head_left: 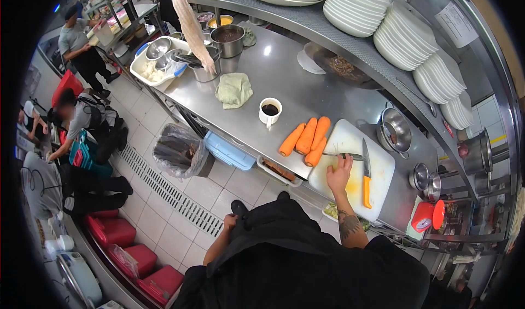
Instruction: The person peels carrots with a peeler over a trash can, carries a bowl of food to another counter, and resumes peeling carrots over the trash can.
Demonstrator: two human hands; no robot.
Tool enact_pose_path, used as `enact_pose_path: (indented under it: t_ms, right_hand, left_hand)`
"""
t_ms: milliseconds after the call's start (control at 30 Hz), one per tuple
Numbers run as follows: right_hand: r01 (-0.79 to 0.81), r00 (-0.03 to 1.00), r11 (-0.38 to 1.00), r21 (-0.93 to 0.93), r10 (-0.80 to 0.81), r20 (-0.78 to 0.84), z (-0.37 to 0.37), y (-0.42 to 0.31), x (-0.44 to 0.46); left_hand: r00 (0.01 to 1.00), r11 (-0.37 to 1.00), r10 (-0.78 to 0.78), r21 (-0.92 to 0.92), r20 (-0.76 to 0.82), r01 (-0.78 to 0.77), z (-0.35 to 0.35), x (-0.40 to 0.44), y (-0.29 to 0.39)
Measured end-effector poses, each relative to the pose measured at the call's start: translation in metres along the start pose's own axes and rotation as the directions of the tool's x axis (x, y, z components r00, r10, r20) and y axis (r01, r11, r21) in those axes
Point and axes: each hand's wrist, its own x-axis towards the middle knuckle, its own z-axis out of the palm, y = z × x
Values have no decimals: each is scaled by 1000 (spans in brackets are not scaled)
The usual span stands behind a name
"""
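My right hand [340, 172] reaches over the left part of a white cutting board [350, 131]. Its fingertips touch a thin, dark tool [356, 157], perhaps a small knife; the thumb is apart from the fingers. Close by on the board lies a large knife with a yellow handle [367, 191], its blade pointing away from me. Several peeled carrots [307, 136] lie beside the board's left edge. By my side hangs my left hand [230, 222], its fingers curled, with nothing visible in them. A white cup [270, 112] of dark liquid stands left of the carrots.
A crumpled cloth [234, 90] and metal pots [228, 39] are farther left. A steel colander [395, 129] stands right of the board. Stacked plates [358, 8] fill the overhead shelf. Below the counter are a lined bin [180, 150] and a blue-lidded box [229, 151]. Other people work at left.
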Motion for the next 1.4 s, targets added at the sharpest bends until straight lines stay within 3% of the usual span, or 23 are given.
enact_pose_path:
  t_ms: [433,1400]
  right_hand:
    - [14,1000,1000,-14,-14,-17,3,0,0]
    - [51,998,999,-17,-51,-23,8,6,0]
  left_hand:
    - [996,997,-80,-3,-27,80,2,-6,8]
    - [996,996,-78,31,-50,80,-2,-16,28]
